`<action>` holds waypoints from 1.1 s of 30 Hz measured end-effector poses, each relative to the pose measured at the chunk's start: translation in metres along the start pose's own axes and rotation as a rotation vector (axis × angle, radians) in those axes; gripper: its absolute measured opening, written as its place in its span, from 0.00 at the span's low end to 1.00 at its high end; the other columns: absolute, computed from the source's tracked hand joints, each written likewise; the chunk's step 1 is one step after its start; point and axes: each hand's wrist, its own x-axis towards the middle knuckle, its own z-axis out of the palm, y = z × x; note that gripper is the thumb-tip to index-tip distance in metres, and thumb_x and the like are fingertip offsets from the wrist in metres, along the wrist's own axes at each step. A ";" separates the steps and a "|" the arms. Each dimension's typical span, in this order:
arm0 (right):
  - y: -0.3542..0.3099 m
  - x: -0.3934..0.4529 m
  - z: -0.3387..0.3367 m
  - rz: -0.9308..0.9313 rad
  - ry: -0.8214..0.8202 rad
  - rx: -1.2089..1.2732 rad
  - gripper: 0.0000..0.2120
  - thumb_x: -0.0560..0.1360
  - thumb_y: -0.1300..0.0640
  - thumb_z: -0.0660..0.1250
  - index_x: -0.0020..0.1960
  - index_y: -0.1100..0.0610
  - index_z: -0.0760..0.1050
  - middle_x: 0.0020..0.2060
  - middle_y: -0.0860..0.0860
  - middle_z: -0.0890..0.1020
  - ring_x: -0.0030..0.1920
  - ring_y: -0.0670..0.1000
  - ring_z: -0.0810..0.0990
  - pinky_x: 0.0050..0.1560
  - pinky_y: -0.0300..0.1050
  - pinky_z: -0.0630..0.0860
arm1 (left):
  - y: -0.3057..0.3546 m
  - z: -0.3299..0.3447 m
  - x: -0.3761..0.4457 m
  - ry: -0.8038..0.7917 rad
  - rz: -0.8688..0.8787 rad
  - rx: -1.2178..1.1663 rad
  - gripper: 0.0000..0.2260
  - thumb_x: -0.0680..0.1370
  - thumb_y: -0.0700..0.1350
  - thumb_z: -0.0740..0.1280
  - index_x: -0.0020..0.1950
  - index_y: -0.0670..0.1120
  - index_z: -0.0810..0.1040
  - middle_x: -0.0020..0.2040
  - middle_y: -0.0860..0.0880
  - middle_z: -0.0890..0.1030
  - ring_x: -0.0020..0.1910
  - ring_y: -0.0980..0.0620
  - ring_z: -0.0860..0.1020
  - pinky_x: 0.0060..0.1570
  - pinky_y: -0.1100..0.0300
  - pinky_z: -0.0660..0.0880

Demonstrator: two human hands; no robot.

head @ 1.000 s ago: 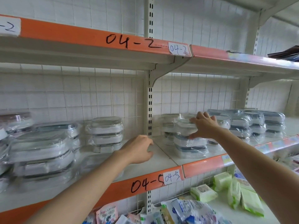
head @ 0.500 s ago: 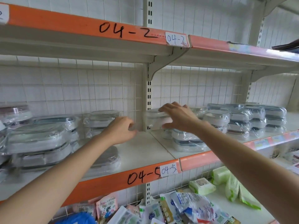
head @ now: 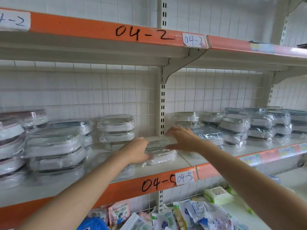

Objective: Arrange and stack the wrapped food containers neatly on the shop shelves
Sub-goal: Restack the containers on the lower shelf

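Head view shows the orange-edged shelf (head: 69, 193) lined with stacks of wrapped containers (head: 54, 148), and near its upright post a single wrapped container (head: 160, 152) gripped by the left hand (head: 138, 151) and right hand (head: 182, 138).

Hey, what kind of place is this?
Most likely a shop aisle or stockroom: orange-edged metal shelves with handwritten 04-5 location labels, stacks of plastic-wrapped white food containers and packaged wipes below.

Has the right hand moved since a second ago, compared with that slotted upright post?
Yes. The right hand moved left, from the stack right of the slotted post to the wrapped container below the post, opposite the left hand.
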 end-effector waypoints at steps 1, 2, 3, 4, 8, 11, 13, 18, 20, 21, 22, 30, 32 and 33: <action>0.012 -0.002 -0.010 0.037 0.036 0.013 0.26 0.75 0.44 0.65 0.70 0.54 0.67 0.67 0.48 0.70 0.66 0.50 0.68 0.69 0.50 0.63 | 0.003 0.004 0.003 -0.011 0.014 0.026 0.22 0.77 0.55 0.66 0.64 0.41 0.74 0.61 0.45 0.74 0.61 0.47 0.72 0.60 0.52 0.71; 0.025 -0.006 -0.019 0.079 0.059 0.013 0.25 0.76 0.45 0.65 0.70 0.54 0.68 0.67 0.49 0.70 0.66 0.51 0.68 0.68 0.50 0.64 | 0.006 0.008 0.005 -0.016 0.026 0.062 0.19 0.77 0.53 0.66 0.62 0.41 0.74 0.59 0.45 0.74 0.60 0.47 0.73 0.59 0.52 0.71; 0.038 -0.011 -0.027 0.125 0.061 0.002 0.26 0.76 0.45 0.64 0.70 0.55 0.67 0.68 0.50 0.70 0.67 0.51 0.68 0.68 0.50 0.65 | 0.008 0.012 0.008 -0.011 0.034 0.095 0.17 0.78 0.51 0.66 0.60 0.41 0.75 0.58 0.45 0.73 0.59 0.46 0.73 0.58 0.52 0.72; 0.051 -0.015 -0.033 0.177 0.033 -0.014 0.29 0.75 0.44 0.65 0.71 0.55 0.66 0.68 0.51 0.69 0.68 0.52 0.67 0.68 0.51 0.64 | 0.009 0.016 0.011 0.005 0.039 0.115 0.15 0.78 0.48 0.65 0.60 0.41 0.75 0.57 0.45 0.74 0.58 0.45 0.74 0.57 0.52 0.72; 0.091 -0.037 -0.037 0.367 -0.222 0.040 0.45 0.69 0.38 0.69 0.77 0.53 0.52 0.76 0.52 0.56 0.74 0.56 0.55 0.73 0.58 0.56 | 0.008 0.024 0.025 0.073 0.021 0.121 0.11 0.78 0.42 0.64 0.60 0.41 0.75 0.58 0.44 0.76 0.57 0.44 0.75 0.55 0.51 0.73; 0.102 -0.046 -0.027 0.396 -0.321 -0.014 0.50 0.65 0.34 0.70 0.78 0.49 0.47 0.77 0.48 0.51 0.75 0.56 0.50 0.74 0.60 0.50 | 0.007 0.026 0.037 0.071 -0.013 0.142 0.09 0.79 0.39 0.62 0.58 0.40 0.74 0.58 0.43 0.76 0.57 0.43 0.75 0.54 0.52 0.73; 0.105 -0.047 -0.025 0.381 -0.329 -0.138 0.52 0.63 0.32 0.71 0.77 0.44 0.46 0.77 0.45 0.51 0.74 0.56 0.51 0.73 0.61 0.50 | 0.007 0.030 0.045 0.067 -0.044 0.149 0.09 0.79 0.36 0.60 0.59 0.40 0.72 0.59 0.42 0.76 0.57 0.43 0.75 0.53 0.53 0.72; 0.106 -0.047 -0.029 0.419 -0.326 -0.146 0.52 0.61 0.32 0.72 0.76 0.42 0.48 0.72 0.49 0.62 0.69 0.55 0.54 0.68 0.55 0.58 | 0.004 0.038 0.054 0.024 -0.058 0.126 0.23 0.78 0.32 0.56 0.73 0.41 0.61 0.72 0.42 0.66 0.71 0.44 0.66 0.64 0.52 0.69; 0.103 -0.048 -0.027 0.429 -0.283 -0.189 0.52 0.60 0.30 0.71 0.76 0.43 0.50 0.70 0.50 0.63 0.69 0.55 0.55 0.68 0.56 0.57 | 0.001 0.032 0.053 -0.032 -0.044 0.126 0.22 0.80 0.37 0.56 0.75 0.41 0.60 0.74 0.44 0.63 0.73 0.45 0.63 0.67 0.51 0.66; 0.101 -0.048 -0.025 0.431 -0.248 -0.196 0.51 0.60 0.30 0.71 0.75 0.44 0.51 0.70 0.51 0.62 0.70 0.56 0.55 0.69 0.57 0.57 | -0.002 0.028 0.051 -0.048 -0.038 0.118 0.21 0.80 0.40 0.57 0.74 0.42 0.62 0.74 0.44 0.64 0.72 0.45 0.65 0.67 0.50 0.67; 0.099 -0.048 -0.024 0.437 -0.213 -0.173 0.51 0.60 0.31 0.71 0.75 0.45 0.52 0.70 0.52 0.61 0.70 0.57 0.55 0.69 0.58 0.58 | -0.005 0.024 0.048 -0.048 -0.030 0.110 0.19 0.81 0.42 0.59 0.72 0.43 0.65 0.72 0.44 0.67 0.69 0.45 0.68 0.65 0.50 0.69; 0.042 0.001 -0.040 0.318 0.088 0.213 0.47 0.61 0.36 0.74 0.73 0.49 0.59 0.63 0.55 0.66 0.61 0.57 0.69 0.64 0.53 0.69 | -0.038 -0.051 -0.011 0.049 0.179 0.120 0.15 0.80 0.50 0.62 0.66 0.49 0.75 0.65 0.50 0.74 0.64 0.51 0.72 0.62 0.56 0.69; 0.013 0.023 -0.042 0.260 0.158 0.292 0.45 0.60 0.35 0.74 0.71 0.50 0.62 0.61 0.55 0.68 0.56 0.54 0.71 0.59 0.48 0.70 | -0.053 -0.077 -0.031 0.107 0.163 0.136 0.14 0.80 0.50 0.62 0.63 0.49 0.77 0.63 0.51 0.77 0.62 0.52 0.73 0.61 0.57 0.68; -0.001 0.034 -0.042 0.229 0.187 0.331 0.45 0.60 0.36 0.75 0.70 0.51 0.63 0.60 0.54 0.68 0.54 0.52 0.71 0.57 0.46 0.70 | -0.063 -0.089 -0.041 0.122 0.141 0.147 0.14 0.79 0.51 0.63 0.62 0.49 0.78 0.62 0.51 0.77 0.62 0.52 0.73 0.62 0.56 0.68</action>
